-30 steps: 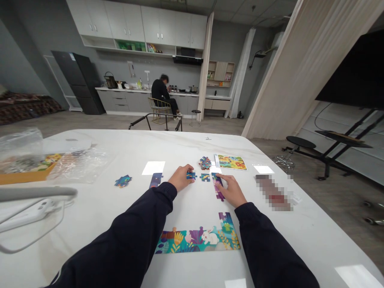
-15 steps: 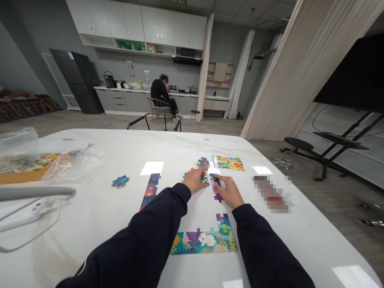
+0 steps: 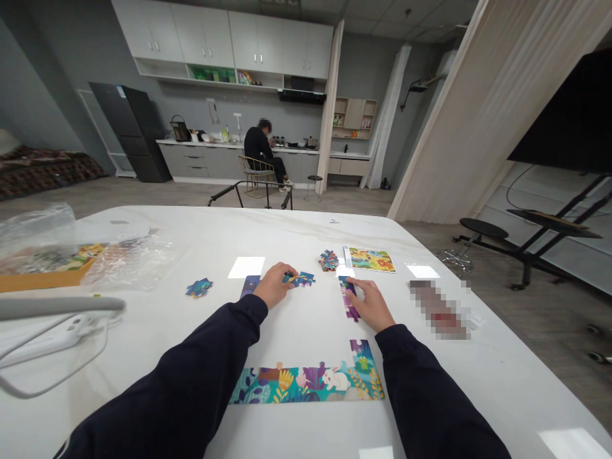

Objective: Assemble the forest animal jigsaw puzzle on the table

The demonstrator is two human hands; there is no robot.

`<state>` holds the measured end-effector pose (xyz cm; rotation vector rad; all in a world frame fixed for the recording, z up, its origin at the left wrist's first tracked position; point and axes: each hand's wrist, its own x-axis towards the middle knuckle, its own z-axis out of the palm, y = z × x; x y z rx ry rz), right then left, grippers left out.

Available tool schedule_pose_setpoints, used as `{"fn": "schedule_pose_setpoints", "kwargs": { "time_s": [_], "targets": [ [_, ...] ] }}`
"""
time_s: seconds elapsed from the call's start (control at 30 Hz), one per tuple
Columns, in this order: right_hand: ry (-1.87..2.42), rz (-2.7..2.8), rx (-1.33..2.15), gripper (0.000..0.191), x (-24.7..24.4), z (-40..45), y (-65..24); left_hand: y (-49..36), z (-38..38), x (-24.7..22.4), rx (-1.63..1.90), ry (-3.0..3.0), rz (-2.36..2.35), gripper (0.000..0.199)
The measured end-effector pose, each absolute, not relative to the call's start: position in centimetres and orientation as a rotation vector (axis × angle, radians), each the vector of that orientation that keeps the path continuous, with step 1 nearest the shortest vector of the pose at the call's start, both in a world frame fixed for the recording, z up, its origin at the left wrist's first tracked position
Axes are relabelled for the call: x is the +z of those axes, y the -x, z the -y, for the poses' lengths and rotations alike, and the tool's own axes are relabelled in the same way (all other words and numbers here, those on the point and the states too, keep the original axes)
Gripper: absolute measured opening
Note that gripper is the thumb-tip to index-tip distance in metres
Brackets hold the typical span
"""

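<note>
Left hand point(image 3: 275, 285): closed on joined puzzle pieces point(image 3: 299, 278), these lying on the white table point(image 3: 296, 331). Right hand point(image 3: 370, 305): open, fingers point(image 3: 354, 287) resting against the purple puzzle strip point(image 3: 348, 299). Long puzzle section point(image 3: 306, 385): nearer the person, apart from both hands.

Set out on the table point(image 3: 430, 382): a joined puzzle strip point(image 3: 306, 386) along the near side, a short strip point(image 3: 349, 299) beyond it under the right hand point(image 3: 373, 306), a pile of loose pieces point(image 3: 329, 260) farther back, a picture card point(image 3: 369, 259) just right of the pile, and a tray point(image 3: 29, 284) far left under plastic wrap point(image 3: 134, 261)
</note>
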<state>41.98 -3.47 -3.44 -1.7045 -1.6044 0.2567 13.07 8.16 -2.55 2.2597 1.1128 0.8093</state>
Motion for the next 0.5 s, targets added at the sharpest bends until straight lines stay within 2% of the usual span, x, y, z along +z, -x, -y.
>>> {"fn": "schedule_pose_setpoints", "kwargs": {
  "time_s": [0.17, 0.5],
  "targets": [
    [1.691, 1.606, 0.257, 0.039, -3.5, 3.5, -42.0, -12.6, -9.1, -3.0, 0.785, -2.248, -1.103, 0.032],
    [1.696, 1.599, 0.271, 0.040, -3.4, 3.5, -41.9, -13.0, -10.6, -2.8, 0.746, -2.272, -1.152, 0.028]
  ]
}}
